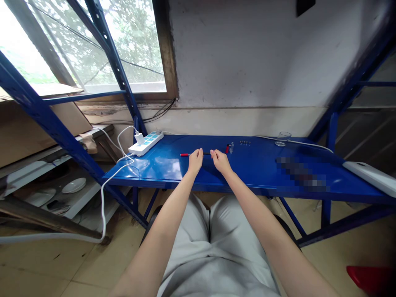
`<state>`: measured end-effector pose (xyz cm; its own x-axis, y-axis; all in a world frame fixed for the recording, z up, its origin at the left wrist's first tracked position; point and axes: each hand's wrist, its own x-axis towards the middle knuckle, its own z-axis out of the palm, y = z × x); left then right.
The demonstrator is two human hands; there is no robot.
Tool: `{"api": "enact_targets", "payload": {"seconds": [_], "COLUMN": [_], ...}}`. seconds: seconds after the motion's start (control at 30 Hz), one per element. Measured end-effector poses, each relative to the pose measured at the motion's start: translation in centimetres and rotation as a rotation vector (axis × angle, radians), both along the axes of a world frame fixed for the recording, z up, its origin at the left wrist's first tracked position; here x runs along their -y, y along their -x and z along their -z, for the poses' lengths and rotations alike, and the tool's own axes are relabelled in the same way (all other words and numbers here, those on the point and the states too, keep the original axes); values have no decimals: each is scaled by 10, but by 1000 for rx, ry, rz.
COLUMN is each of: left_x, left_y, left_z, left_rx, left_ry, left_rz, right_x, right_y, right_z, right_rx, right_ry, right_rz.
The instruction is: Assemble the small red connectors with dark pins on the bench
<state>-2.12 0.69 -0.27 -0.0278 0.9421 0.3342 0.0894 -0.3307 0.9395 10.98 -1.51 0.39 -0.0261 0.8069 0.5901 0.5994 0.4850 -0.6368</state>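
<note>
- Both left hand [195, 160] and right hand [219, 161], curled tight, pinch a slim red-and-black rod [207, 154] over the blue metal table [253, 165].
- Clear glass tumbler [282, 139] stands at its right rear; whether filled, unclear.

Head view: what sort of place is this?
Probably a workshop or storeroom corner: a blue table framed by blue metal posts, a white power strip on it, and shelved dishes at the left.

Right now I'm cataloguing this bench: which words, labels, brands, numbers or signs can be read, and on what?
No text can be read.
Power strip: any markings are too small to read.
Held pen-like item: any lettering is too small to read.
Dark object: pixelated, nothing legible.
</note>
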Motion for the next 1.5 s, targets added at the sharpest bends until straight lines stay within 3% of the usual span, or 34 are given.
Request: {"api": "enact_targets", "payload": {"seconds": [0.5, 1.03, 1.5], "left_x": [-2, 1, 1], "left_y": [4, 4, 3], "left_z": [2, -2, -1], "left_rx": [-24, -29, -17], "left_ry": [14, -11, -36], "left_rz": [-72, -37, 12], "right_x": [1, -3, -8], "right_y": [-1, -5, -8], "right_z": [0, 4, 8], "right_rx": [2, -9, -122], "right_ry": [15, 14, -10], "right_rz": [-30, -46, -148]}}
